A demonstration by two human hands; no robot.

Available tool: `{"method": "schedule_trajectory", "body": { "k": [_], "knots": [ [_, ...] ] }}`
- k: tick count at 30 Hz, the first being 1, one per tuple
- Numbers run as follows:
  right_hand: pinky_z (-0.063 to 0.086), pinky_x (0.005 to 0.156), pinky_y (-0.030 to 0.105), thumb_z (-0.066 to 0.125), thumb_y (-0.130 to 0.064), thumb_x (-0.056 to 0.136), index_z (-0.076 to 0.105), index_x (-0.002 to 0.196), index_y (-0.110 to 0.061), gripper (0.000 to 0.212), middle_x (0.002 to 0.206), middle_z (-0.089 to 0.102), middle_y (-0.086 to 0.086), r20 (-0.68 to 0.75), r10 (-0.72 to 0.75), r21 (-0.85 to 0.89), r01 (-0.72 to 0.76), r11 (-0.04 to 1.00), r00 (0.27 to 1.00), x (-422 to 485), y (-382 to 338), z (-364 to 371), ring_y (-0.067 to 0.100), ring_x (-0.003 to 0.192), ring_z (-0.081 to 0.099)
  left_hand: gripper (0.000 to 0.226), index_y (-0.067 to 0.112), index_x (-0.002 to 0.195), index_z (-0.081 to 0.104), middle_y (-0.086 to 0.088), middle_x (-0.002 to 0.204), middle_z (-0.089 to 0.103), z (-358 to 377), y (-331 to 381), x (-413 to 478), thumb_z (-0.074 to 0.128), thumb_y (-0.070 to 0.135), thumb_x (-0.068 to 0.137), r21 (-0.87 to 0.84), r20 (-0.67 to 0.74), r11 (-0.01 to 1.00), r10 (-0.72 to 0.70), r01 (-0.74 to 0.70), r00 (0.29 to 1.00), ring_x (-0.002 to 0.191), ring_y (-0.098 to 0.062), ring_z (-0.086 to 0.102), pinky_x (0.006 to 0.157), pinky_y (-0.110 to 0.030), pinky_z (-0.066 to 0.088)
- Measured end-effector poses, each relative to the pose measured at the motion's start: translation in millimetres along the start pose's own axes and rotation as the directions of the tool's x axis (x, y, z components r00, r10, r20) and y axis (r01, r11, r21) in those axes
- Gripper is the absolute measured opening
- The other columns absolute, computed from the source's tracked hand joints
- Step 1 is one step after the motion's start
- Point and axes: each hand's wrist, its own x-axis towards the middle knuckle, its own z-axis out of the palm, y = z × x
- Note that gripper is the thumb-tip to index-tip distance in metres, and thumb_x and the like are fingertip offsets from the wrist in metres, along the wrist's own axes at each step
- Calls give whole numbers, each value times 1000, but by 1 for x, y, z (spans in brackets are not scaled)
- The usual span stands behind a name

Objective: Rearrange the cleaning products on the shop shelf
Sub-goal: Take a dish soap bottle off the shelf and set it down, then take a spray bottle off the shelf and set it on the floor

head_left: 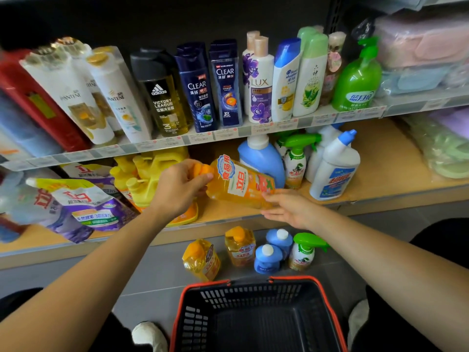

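Facing a two-tier shop shelf (380, 174), wooden lower board, with a price-strip rail (228, 134) fronting the upper tier. Spotting a black basket (198, 313) with a red rim on the grey floor, bottom centre. Spotting refill pouches (76, 201) lying at the lower board's left, and yellow jugs (149, 174) just beside them.

Reading along the upper tier, left to right: Pantene bottles (76, 97), adidas shower gel (165, 97), two Clear bottles (225, 85), Lux bottle (260, 82), and a green pump bottle (357, 80) at the right end.

Gripping the orange dish-soap bottle (241, 185) round its cap end with the left hand (177, 186), fingers curled. Holding that bottle tipped almost on its side, in the air over the lower board, between the yellow jugs and a blue detergent bottle (261, 158). Laying the right hand (286, 207) flat, fingers straight, against the bottle's base end from below.

Spotting a green trigger spray (295, 161) and a white toilet cleaner (335, 168) with a blue cap on the lower board, right of the blue detergent bottle.

Spotting on the floor between shelf and basket: two more orange soap bottles (239, 246), two small blue bottles (267, 257), and one green-capped spray bottle (304, 250).
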Motion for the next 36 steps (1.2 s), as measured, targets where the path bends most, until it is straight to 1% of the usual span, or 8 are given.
{"method": "schedule_trajectory", "body": {
  "k": [3,6,8,17,21,26,32,36],
  "knots": [
    [58,76,34,82,-17,82,65,114,-9,37,110,72,12,-176,-192,-226,150,963,966,15,4,6,25,93,71,28,15,115,64,-6,95,73,-1,1,12,69,33,95,282,-34,948,164,-148,986,82,-22,71,70,-41,59],
    [50,76,35,84,-17,78,66,108,-7,36,106,69,12,-396,-592,-590,300,750,702,27,-4,1,28,96,66,36,13,122,64,-7,100,71,8,-2,30,71,34,93,470,-16,849,280,-240,960,84,-20,63,65,-27,44],
    [40,72,30,85,-19,75,61,111,-7,45,111,62,13,-408,-684,-657,326,680,605,33,-12,-4,30,99,61,37,14,123,63,-8,105,72,17,-8,42,71,33,93,523,21,819,265,-236,964,89,-23,65,70,-29,45],
    [42,108,45,77,-26,86,36,153,-15,79,148,51,11,-202,-680,-711,372,597,705,63,-20,-15,29,134,49,35,18,124,63,-7,113,73,37,-36,87,72,32,93,555,-33,819,197,-146,980,102,-28,67,81,-42,57],
    [44,106,43,76,-27,87,35,153,-19,78,147,52,10,-195,-684,-739,353,574,703,68,-23,-21,31,133,50,44,22,137,57,-7,126,69,47,-45,100,69,28,96,456,-63,884,153,-108,986,111,-29,65,91,-46,57],
    [51,95,40,80,-26,82,41,149,-24,77,136,61,7,-142,-718,-785,364,501,681,69,-26,-23,31,122,58,81,22,155,33,-3,145,55,73,-64,93,78,16,88,50,-159,998,-16,24,987,126,-16,55,102,-44,54],
    [46,101,41,76,-23,87,32,155,-17,81,143,55,13,-68,-722,-857,330,395,689,73,-26,-30,33,129,53,98,14,157,26,-8,158,38,113,-96,72,85,23,80,55,-305,989,-112,135,946,145,-26,38,118,-45,37],
    [46,90,40,73,-27,90,28,156,-16,81,133,61,19,-35,-713,-926,246,287,701,77,-29,-35,38,118,59,95,18,157,28,-7,154,48,118,-116,75,82,40,83,10,-178,950,-305,311,936,139,-29,49,111,-49,45]
  ]
}}
